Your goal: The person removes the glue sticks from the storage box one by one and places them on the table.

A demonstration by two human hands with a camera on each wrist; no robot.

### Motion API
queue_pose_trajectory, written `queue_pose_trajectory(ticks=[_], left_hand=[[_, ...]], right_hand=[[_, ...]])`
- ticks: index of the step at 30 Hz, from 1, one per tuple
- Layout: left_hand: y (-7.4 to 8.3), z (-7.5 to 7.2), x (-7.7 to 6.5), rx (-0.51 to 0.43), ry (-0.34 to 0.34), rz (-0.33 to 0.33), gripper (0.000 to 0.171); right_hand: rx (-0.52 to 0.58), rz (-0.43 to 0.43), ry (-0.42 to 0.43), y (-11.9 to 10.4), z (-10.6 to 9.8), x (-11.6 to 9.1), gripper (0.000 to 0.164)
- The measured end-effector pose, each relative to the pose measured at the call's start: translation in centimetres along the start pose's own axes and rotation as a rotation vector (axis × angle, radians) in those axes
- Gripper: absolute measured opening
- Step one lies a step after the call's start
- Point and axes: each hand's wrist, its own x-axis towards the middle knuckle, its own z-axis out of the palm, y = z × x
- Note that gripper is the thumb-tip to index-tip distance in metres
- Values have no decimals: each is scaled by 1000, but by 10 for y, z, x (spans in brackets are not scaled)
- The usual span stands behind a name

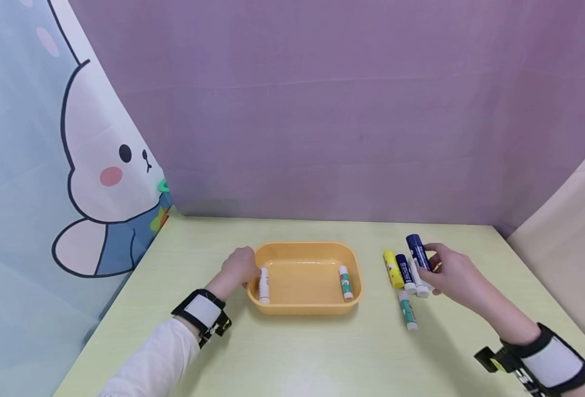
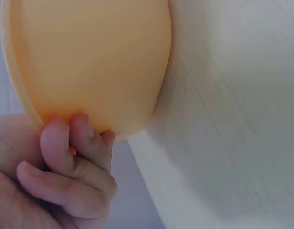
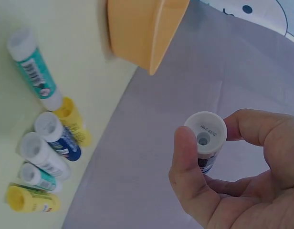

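My left hand (image 1: 239,268) grips the left end of an orange-yellow plastic tray (image 1: 304,275), its fingers (image 2: 85,133) curled against the outer wall in the left wrist view. Inside the tray lie a white glue stick (image 1: 264,289) at the left and a green-and-white one (image 1: 345,284) at the right. My right hand (image 1: 453,273) holds a dark blue glue stick (image 1: 418,249) between thumb and fingers, raised above the others. Its white round base (image 3: 205,128) faces the camera in the right wrist view.
Right of the tray, several glue sticks lie grouped on the pale table: yellow (image 1: 393,268), dark blue (image 1: 405,272), white (image 3: 42,155) and small green (image 3: 38,176). Another green-and-white stick (image 1: 407,310) lies nearer. A purple cloth (image 1: 322,121) hangs behind the table.
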Motion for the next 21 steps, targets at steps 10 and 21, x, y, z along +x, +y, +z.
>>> queue_pose_trajectory(ticks=[10, 21], left_hand=[[-1, 1, 2, -4, -6, 1, 25], [-3, 3, 4, -4, -9, -4, 25]], right_hand=[[27, 82, -38, 31, 26, -15, 62], [58, 157, -73, 54, 54, -21, 60]])
